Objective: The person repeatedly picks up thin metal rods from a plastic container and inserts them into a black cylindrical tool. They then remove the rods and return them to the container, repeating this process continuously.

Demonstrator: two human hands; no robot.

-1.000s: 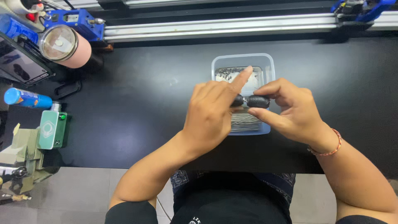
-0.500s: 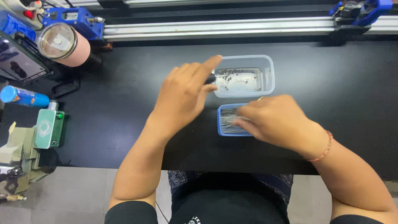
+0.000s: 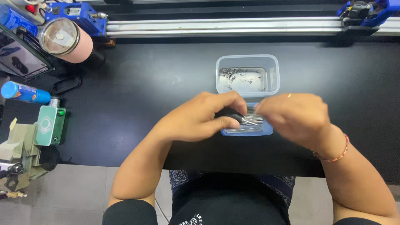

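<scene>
1. Left hand [image 3: 198, 118]: grip pressed around a small black rounded part [image 3: 230, 113], thumb under, fingers curled over the top. Held just above the near-left corner of the shallow blue plastic tray [image 3: 266, 131].
2. Thin metal pin [image 3: 250, 122] sticks out of the black part's right end, pointing right and slightly toward the body, over the tray.
3. Right hand [image 3: 296, 118]: fingers bunched together at the pin's tip, over the tray's right half. Motion blur there, so I cannot tell whether the fingertips actually pinch the pin or a loose one. Beaded string bracelet [image 3: 333, 155] on that wrist.
4. The blue tray holds a bundle of thin metal pins lying roughly left-right; it sits mid black desk [image 3: 137, 91], close to the near edge.
5. Clear rectangular plastic tub [image 3: 247, 75] directly behind the tray, touching or nearly so. Inside: scattered small dark bits, mostly along the far-left side.
6. Far left of the desk: pink tumbler with clear lid [image 3: 66, 39] lying tilted, blue cylindrical bottle [image 3: 25, 92] on its side, small green box-shaped device [image 3: 50, 125].
7. Aluminium rail [image 3: 225, 26] runs along the desk's far edge, blue fixtures at both ends.
</scene>
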